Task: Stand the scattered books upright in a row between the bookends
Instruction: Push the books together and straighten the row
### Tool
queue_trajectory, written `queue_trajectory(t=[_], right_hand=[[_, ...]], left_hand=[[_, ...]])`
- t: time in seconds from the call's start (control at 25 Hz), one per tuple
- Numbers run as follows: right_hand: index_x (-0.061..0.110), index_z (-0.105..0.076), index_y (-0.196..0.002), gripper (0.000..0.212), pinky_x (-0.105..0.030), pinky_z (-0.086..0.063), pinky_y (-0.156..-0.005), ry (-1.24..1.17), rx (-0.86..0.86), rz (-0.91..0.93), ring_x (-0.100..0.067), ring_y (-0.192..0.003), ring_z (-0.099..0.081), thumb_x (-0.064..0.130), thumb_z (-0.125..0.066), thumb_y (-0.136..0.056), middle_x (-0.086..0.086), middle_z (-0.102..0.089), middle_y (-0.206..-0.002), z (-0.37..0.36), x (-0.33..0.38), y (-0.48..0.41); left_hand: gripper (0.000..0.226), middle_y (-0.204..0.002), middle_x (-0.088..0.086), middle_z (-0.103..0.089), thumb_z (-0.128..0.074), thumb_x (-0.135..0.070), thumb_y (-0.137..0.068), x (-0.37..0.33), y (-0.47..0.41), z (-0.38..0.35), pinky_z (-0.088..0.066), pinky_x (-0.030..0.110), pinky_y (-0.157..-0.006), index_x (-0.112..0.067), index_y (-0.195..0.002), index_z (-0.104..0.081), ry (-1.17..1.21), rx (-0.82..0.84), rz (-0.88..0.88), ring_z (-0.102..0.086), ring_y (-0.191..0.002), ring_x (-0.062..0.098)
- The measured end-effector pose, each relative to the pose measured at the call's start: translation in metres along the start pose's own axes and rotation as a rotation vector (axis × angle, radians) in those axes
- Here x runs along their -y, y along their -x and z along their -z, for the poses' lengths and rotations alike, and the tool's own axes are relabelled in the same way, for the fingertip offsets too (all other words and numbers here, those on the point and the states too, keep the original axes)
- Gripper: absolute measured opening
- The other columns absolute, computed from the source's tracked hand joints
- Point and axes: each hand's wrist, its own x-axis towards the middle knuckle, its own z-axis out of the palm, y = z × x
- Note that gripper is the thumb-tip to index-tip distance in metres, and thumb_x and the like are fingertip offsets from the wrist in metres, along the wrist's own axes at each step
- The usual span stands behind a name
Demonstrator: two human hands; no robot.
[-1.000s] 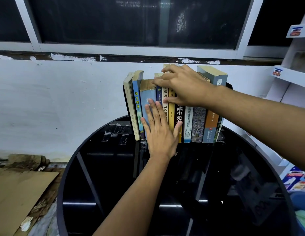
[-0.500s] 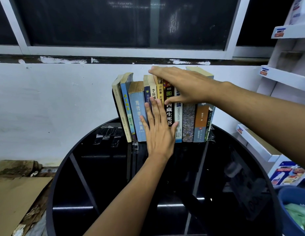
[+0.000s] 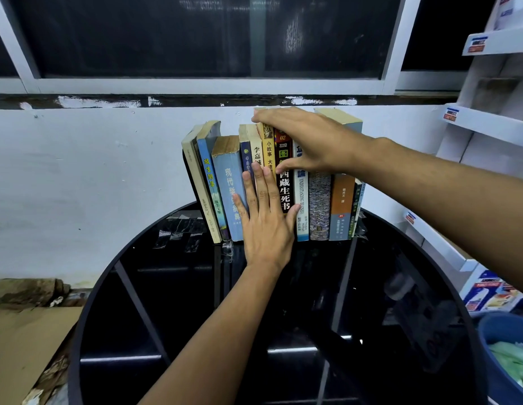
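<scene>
Left fingers (image 3: 256,185) flat and spread against the spines, gripping nothing. Right hand (image 3: 305,138) draped over the book tops, thumb on a spine, not clenched. Row of books (image 3: 318,206) stands at the worktop's (image 3: 114,267) far edge; left three lean. Squaring-up step. Next: push those upright against the left bookend (image 3: 186,168).

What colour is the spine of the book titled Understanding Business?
White, with a blue band at the bottom; the head view shows it.

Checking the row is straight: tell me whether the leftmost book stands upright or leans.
Leans. The leftmost book tilts with its top to the left.
</scene>
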Motion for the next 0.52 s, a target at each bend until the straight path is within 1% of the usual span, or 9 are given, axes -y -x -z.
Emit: queue_trajectory(t=[0.2, 0.24, 0.32, 0.4, 0.52], right_hand=[[0.021, -0.032, -0.155, 0.093, -0.043, -0.035, -0.116, 0.017, -0.035, -0.008, -0.018, -0.146, -0.033, 0.038, -0.083, -0.078, 0.002, -0.039, -0.158, -0.0033, 0.0003, 0.0012], [0.021, -0.032, -0.155, 0.093, -0.042, -0.034, -0.117, 0.02, -0.041, -0.008, -0.017, -0.146, -0.033, 0.037, -0.083, -0.078, 0.002, -0.038, -0.158, -0.0039, 0.0007, 0.0016], [0.021, -0.032, -0.155, 0.094, -0.035, -0.029, -0.116, 0.022, -0.043, -0.01, -0.016, -0.147, -0.031, 0.036, -0.083, -0.078, 0.002, -0.037, -0.159, -0.0043, 0.0022, 0.0018], [0.021, -0.03, -0.156, 0.094, -0.029, -0.025, -0.114, 0.009, -0.038, -0.015, -0.015, -0.147, -0.03, 0.036, -0.083, -0.079, 0.003, -0.035, -0.16, -0.0044, 0.002, 0.0023], [0.022, -0.029, -0.157, 0.09, -0.031, -0.026, -0.116, 0.001, -0.046, -0.025, -0.014, -0.147, -0.029, 0.042, -0.077, -0.083, 0.004, -0.035, -0.16, -0.0047, 0.0033, 0.003]], left_hand=[[0.093, -0.158, 0.005, 0.039, -0.031, -0.061, -0.102, 0.0004, -0.0003, -0.0009, 0.005, 0.057, -0.123, -0.014, -0.151, 0.032, -0.008, -0.005, -0.011, 0.022, -0.152, 0.029], [0.093, -0.158, 0.005, 0.038, -0.032, -0.061, -0.102, 0.0005, -0.0002, -0.0009, 0.006, 0.056, -0.123, -0.014, -0.151, 0.032, -0.008, -0.007, -0.011, 0.022, -0.152, 0.029], [0.091, -0.159, 0.005, 0.037, -0.031, -0.061, -0.103, 0.0011, -0.0004, 0.0001, 0.008, 0.055, -0.123, -0.014, -0.151, 0.031, -0.015, -0.008, -0.01, 0.023, -0.152, 0.029], [0.086, -0.161, 0.006, 0.033, -0.028, -0.058, -0.104, 0.0013, 0.0, 0.0006, 0.01, 0.054, -0.123, -0.013, -0.153, 0.027, -0.01, -0.001, -0.012, 0.024, -0.152, 0.028], [0.073, -0.165, 0.008, 0.024, -0.023, -0.048, -0.107, 0.0023, 0.0011, -0.0003, 0.008, 0.053, -0.124, -0.012, -0.157, 0.019, 0.02, -0.017, -0.005, 0.023, -0.152, 0.026]])
